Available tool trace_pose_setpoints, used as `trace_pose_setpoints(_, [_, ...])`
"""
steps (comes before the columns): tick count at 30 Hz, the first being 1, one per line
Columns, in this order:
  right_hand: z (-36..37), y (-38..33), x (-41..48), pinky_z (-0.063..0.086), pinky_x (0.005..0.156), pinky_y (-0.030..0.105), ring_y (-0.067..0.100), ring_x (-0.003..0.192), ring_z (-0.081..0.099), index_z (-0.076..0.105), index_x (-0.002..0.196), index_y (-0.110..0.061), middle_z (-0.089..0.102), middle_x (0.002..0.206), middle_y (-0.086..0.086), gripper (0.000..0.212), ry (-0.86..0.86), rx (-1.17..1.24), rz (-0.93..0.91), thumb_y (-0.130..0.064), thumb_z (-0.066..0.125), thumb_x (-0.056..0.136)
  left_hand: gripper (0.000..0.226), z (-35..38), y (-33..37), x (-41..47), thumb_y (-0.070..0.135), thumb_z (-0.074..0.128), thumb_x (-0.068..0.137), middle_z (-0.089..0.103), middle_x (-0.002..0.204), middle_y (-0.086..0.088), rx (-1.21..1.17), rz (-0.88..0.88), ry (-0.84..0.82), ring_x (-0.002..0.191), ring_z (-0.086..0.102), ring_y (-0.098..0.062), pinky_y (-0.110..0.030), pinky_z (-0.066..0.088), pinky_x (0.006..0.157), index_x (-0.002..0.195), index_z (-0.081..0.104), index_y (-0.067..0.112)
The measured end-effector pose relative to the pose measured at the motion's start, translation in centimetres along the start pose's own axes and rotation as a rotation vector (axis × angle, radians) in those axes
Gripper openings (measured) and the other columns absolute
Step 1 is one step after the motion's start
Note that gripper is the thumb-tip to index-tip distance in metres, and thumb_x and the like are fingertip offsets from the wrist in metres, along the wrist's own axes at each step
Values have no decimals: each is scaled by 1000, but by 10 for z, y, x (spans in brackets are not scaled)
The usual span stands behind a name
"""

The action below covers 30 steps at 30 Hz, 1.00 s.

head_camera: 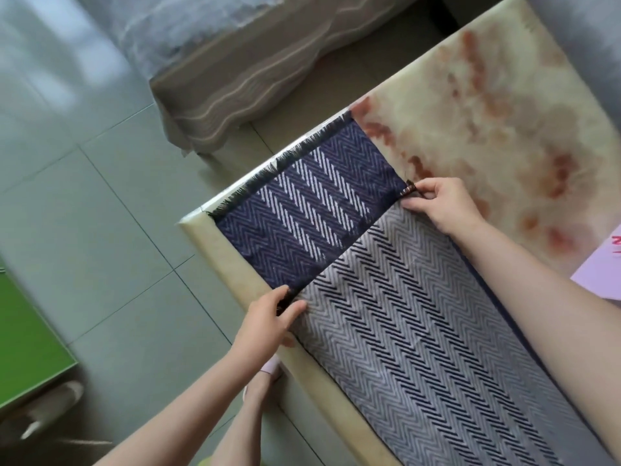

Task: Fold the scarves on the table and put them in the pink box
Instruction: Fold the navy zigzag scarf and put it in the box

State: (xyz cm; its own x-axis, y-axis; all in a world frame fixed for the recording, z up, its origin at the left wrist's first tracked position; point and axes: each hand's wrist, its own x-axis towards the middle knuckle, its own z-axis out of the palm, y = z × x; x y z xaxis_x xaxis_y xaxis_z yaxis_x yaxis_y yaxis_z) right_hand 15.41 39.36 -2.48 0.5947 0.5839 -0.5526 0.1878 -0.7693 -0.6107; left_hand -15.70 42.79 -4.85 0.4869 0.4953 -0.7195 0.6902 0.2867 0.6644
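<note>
We were barely into the first fold, left hand (279,317) and right hand (440,203) each pinching the herringbone scarf (386,314) by an edge, boxing yet to come.

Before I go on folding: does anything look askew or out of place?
Nothing serious. The scarf lies flat, left hand and right hand pinching the upper layer's corners; only its fringe overhangs the table edge.
</note>
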Motion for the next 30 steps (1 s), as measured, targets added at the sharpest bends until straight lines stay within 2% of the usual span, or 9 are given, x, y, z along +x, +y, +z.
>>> trace_pose_setpoints(2, [6,-8,12,40,65,11,-11,50,51,69,92,-11,63,72,-6,14,53,-3,-35,-3,70,81,14,-9,5,5,21,60,92,63,93,-8,-93,-11,54,67,66,-16,-34,57,49,99,63,9])
trace_pose_setpoints(5, [17,-27,29,41,68,16,-1,66,54,68,89,-15,65,78,1,15,137,22,-74,-4,70,79,19,-24,15,19,17,61,91,62,101,-12,-281,-42,124,74,68,-19,-29,58,52,103,62,3])
trace_pose_setpoints(6, [20,-34,36,40,69,18,4,70,54,69,90,-14,65,82,3,14,160,27,-79,-5,71,79,19,-29,18,24,16,63,90,63,99,-11,-335,-49,159,73,68,-16,-28,58,53,102,63,1])
trace_pose_setpoints(9, [27,-56,56,40,67,15,4,65,51,70,95,-10,63,81,0,16,180,37,-76,-7,72,79,14,-47,27,38,12,66,86,65,92,-10,-447,-48,276,68,67,-13,-26,58,55,94,66,1])
trace_pose_setpoints(13, [39,-80,80,44,78,24,11,78,56,70,92,-19,63,84,-4,16,237,19,-66,-16,75,78,7,-70,33,55,7,70,83,68,88,-9,-543,-15,404,70,68,-15,-21,57,56,88,67,4])
trace_pose_setpoints(19, [53,-95,95,48,93,30,14,86,58,70,95,-18,61,85,-5,15,271,-33,-36,-18,73,80,11,-86,35,72,5,69,83,69,85,-4,-515,5,467,64,67,-9,-23,58,57,94,67,4])
trace_pose_setpoints(25, [62,-102,109,48,93,28,16,93,64,64,81,-29,64,87,-8,12,304,-49,-22,-23,74,79,12,-96,36,88,10,72,82,65,77,-4,-452,-25,542,52,62,-4,-25,57,50,89,67,2])
trace_pose_setpoints(28, [67,-101,115,46,88,25,16,92,62,69,85,-27,65,88,-8,7,297,-131,-25,-26,72,80,12,-96,35,90,12,73,81,65,78,-6,-409,-38,562,51,61,-4,-27,57,50,89,68,4])
trace_pose_setpoints(30, [69,-101,117,46,88,25,16,92,62,71,91,-23,67,90,-7,11,298,-147,-37,-26,72,80,13,-95,34,90,15,74,80,66,77,-4,-353,-47,574,49,60,-2,-29,57,50,89,69,7])
